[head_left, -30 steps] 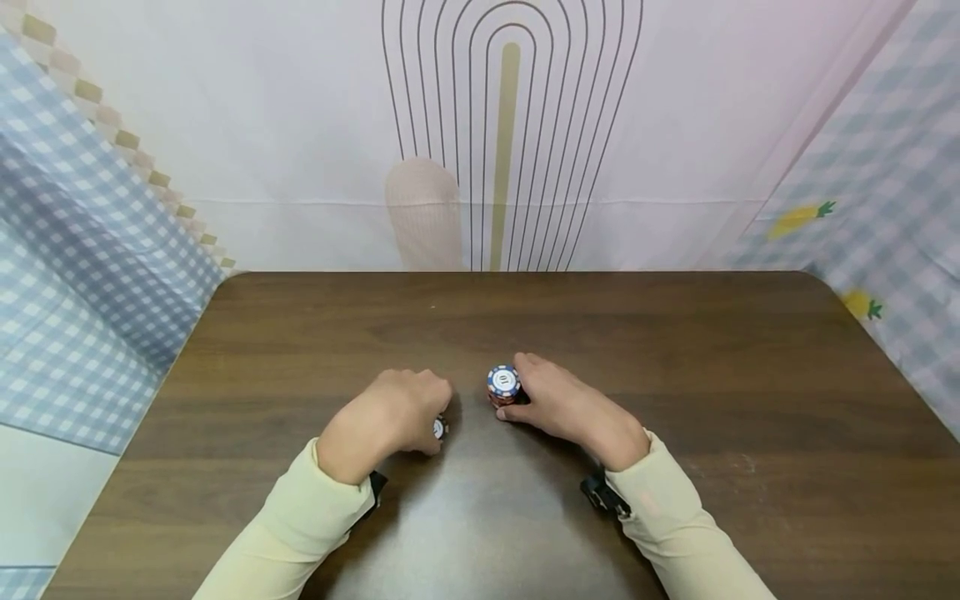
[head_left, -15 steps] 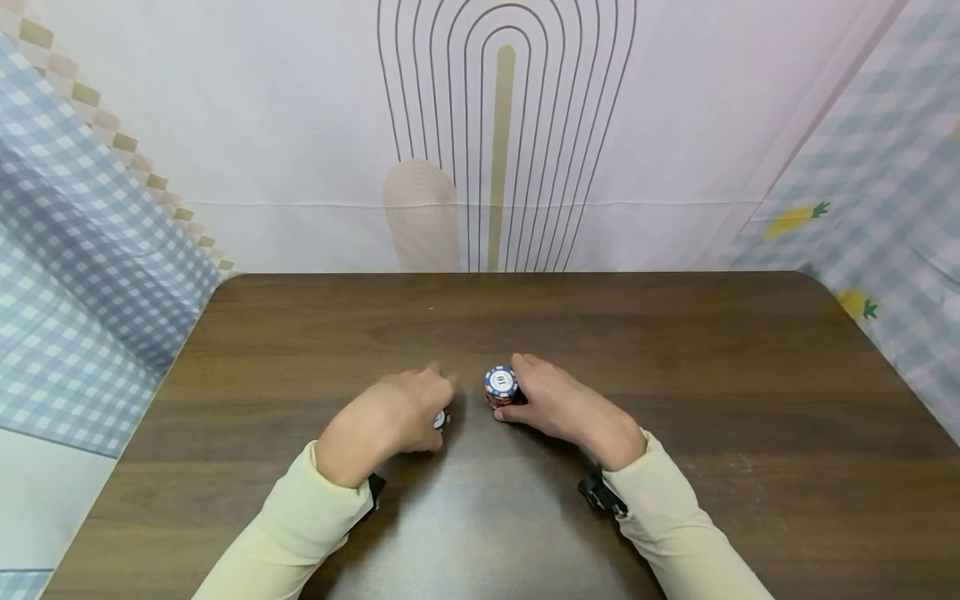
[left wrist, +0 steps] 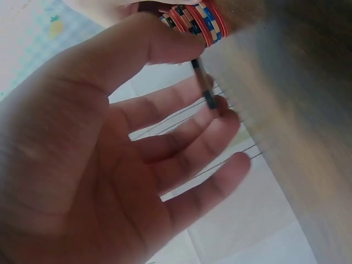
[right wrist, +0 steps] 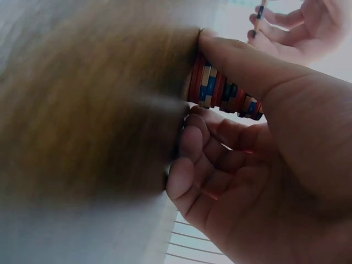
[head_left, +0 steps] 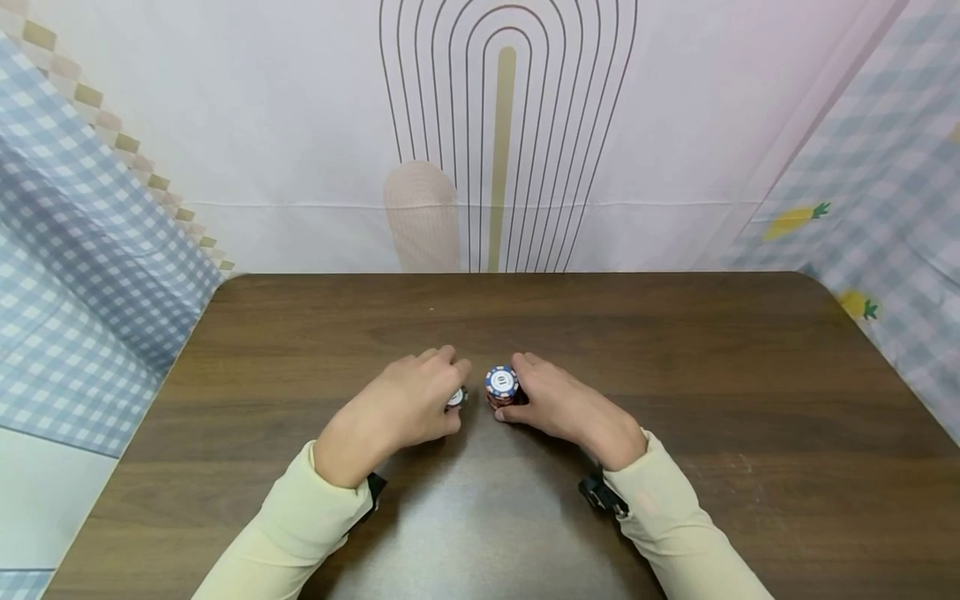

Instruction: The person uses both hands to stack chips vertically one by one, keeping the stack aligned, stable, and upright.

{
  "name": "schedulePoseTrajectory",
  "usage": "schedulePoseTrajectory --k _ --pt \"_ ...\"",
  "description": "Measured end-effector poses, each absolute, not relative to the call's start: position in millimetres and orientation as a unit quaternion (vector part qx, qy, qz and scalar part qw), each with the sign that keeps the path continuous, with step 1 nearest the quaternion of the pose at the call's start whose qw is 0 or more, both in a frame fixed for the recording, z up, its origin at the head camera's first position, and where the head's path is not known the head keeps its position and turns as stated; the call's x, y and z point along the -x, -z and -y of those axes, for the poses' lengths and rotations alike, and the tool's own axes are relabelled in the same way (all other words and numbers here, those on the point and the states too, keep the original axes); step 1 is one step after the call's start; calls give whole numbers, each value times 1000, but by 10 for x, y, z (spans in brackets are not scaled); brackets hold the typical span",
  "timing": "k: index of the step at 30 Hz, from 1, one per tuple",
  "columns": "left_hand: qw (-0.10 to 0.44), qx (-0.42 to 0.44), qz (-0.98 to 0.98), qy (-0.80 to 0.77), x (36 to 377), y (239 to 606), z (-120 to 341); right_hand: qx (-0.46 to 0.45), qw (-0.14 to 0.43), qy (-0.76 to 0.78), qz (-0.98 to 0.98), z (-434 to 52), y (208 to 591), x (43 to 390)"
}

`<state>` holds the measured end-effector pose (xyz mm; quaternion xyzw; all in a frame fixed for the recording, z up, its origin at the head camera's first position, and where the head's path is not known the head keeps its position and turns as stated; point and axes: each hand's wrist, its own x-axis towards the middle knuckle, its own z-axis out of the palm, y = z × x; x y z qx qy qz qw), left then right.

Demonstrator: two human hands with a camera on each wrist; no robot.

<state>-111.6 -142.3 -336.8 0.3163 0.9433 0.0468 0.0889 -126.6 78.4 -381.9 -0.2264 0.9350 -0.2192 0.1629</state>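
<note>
One stack of chips (head_left: 502, 387) stands on tabletop (head_left: 675, 350), steadied by right hand (head_left: 558, 404) curled around it; left hand (head_left: 405, 408) pinches single chip (head_left: 455, 397) just left.

Narrow gap between hands; chip stack (head_left: 502, 386) there

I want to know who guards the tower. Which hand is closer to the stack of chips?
Right. The right hand wraps its grip around the stack of chips; the left hand sits beside it, pinching a single chip.

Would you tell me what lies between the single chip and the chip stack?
Only bare table: the head view shows a narrow gap between the single chip and the chip stack.
</note>
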Motion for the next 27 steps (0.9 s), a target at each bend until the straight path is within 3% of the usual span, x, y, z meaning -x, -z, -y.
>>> schedulePoseTrajectory --k 20,27 --pt "-51 -357 -925 -115 1138 3408 1348 243 163 254 -922 -844 3830 1317" --pt "-22 -343 -920 -189 1158 3453 1317 249 165 248 -922 -853 3833 1328"
